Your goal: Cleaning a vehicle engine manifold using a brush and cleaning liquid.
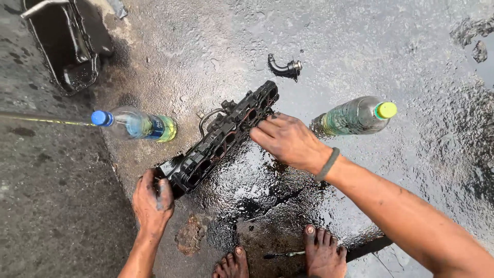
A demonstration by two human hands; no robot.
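Bare feet (324, 252) stand at the bottom edge on wet, oily ground (360, 51), with a small screwdriver (280, 254) lying between them. Just above, the left hand (152, 201) is closed round the near end of a long black engine part (221, 136), fingers wrapped over its corner. That part lies slantwise on the ground, running from lower left to upper right, its row of openings facing up and a thin bent tube at its upper side. At its far end the right hand (288, 140) lies on top of it, fingers bent over the edge and pressing on it; whether they truly clasp it cannot be told. A dark band sits on that wrist.

Left of the part stands a clear plastic bottle with a blue cap (135, 124), yellowish liquid at its base. Right of the part, just beside the right hand, stands another clear bottle with a yellow-green cap (355, 116). Beyond the part lies a short black curved hose piece (284, 67), well apart from it. At the upper left corner sits a dark, oily metal pan (67, 41)
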